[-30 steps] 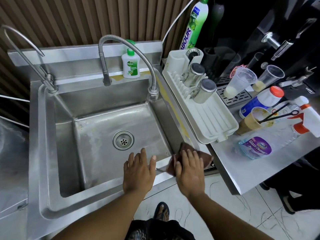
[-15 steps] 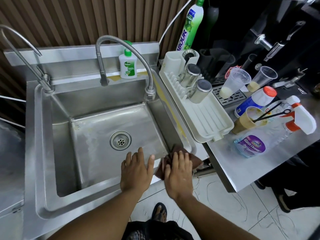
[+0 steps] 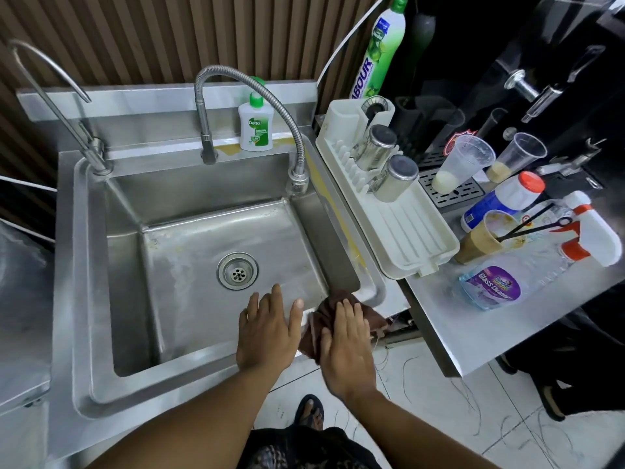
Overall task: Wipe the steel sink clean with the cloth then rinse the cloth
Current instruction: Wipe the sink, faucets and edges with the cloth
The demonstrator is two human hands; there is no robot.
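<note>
While your right hand (image 3: 346, 346) pressed flat on the dark brown cloth (image 3: 338, 319), fingers spread and palm down rather than clenched, the cloth sat bunched on the front right corner of the steel sink (image 3: 84, 299), draped over the rim where the front edge met the right edge. Your left hand (image 3: 267, 330) lay open and empty just beside it on the front rim, fingertips reaching over the basin, holding nothing. The relation that mattered was this: the unwiped stretch of rim ran away from the cloth in two directions, leftward along the front edge under your left hand, and back along the right edge toward the flexible spring faucet (image 3: 250, 96), where a yellowish stain streaked the steel beside the white dish rack (image 3: 406, 231). The right hand was the nearer one to that stained strip, so a push away from you looked the natural stroke. Rinsing had not begun; no water was visibly running from the faucet over the drain (image 3: 237, 271).
</note>
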